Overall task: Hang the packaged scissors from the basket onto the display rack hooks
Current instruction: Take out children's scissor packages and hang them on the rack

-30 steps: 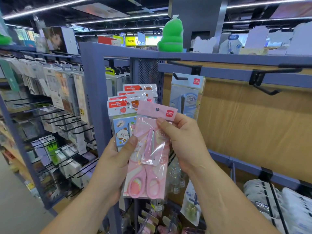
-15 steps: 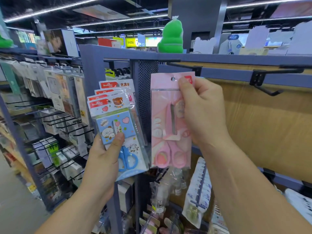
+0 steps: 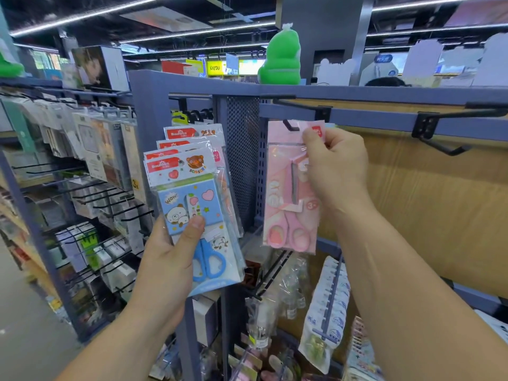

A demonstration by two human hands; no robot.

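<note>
While the person stands close to the rack, both hands are raised and both are gripping something. One pink scissors pack point(image 3: 286, 199) hangs upright in front of the perforated post. The right hand point(image 3: 336, 171) pinches it at the top right corner of its header card, thumb in front and fingers curled behind. The rest of the pack drops below and to the left of that grip, with the pink handles at the bottom. The upturned tip of one black hook point(image 3: 291, 125) shows against the header's top left, just beside the thumb. Whether it has passed through the hanging hole I cannot tell. A second hook point(image 3: 445, 149) sits further right on the same blue rail point(image 3: 371, 119), well apart from the pack.

Lower and to the left, the left hand point(image 3: 167, 259) clasps a fan of scissors packs point(image 3: 187, 188). I count four red-topped header cards stepped one behind another, with the edge of a pink pack behind them. The thumb presses on the front blue card and the fingers wrap behind; blue handles show below the thumb. One green figure point(image 3: 281, 61) stands on top of the rack.
</note>
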